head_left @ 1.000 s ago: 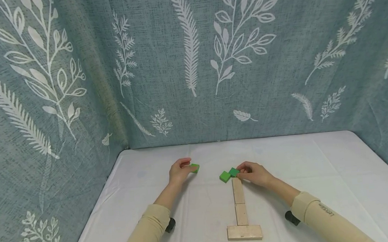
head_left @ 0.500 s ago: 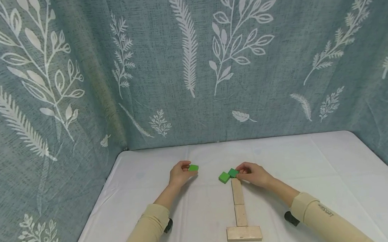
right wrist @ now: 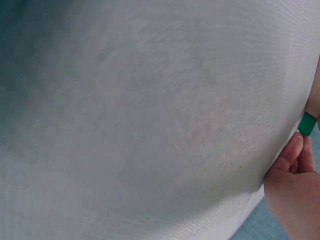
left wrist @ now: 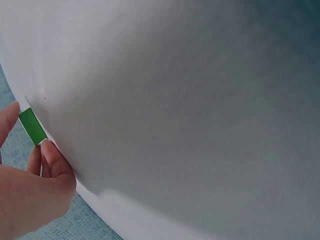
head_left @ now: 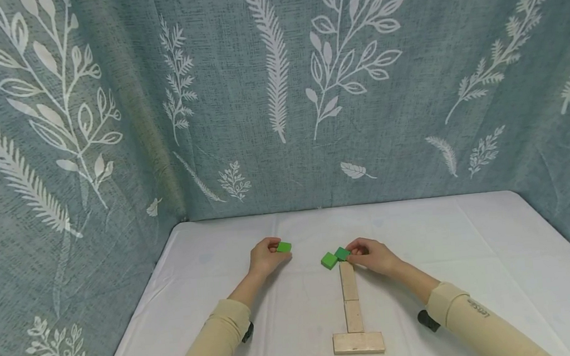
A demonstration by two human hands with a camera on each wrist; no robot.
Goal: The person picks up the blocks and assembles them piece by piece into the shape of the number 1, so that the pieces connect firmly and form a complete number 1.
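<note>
In the head view my left hand [head_left: 265, 256] pinches a light green square block [head_left: 284, 247] between thumb and fingers, close over the table. The left wrist view shows that same green block [left wrist: 33, 126] between thumb and fingertips. My right hand [head_left: 375, 255] pinches the right corner of a darker green block [head_left: 342, 253], also seen as a green block [right wrist: 307, 124] at the edge of the right wrist view. Left of it lies another light green block [head_left: 329, 261], corner close to it. Right below the darker block begins a line of two wooden planks, the upper plank [head_left: 348, 281] and lower plank [head_left: 354, 315].
A wider wooden plank [head_left: 358, 343] lies crosswise at the near end of the line. White cloth covers the table [head_left: 214, 295]. A blue-green curtain [head_left: 238, 92] with white leaf patterns hangs behind and at the sides.
The light green block in my left hand has tilted and shifted slightly left, and more of its top face shows. My right hand keeps its pinch on the darker block.
</note>
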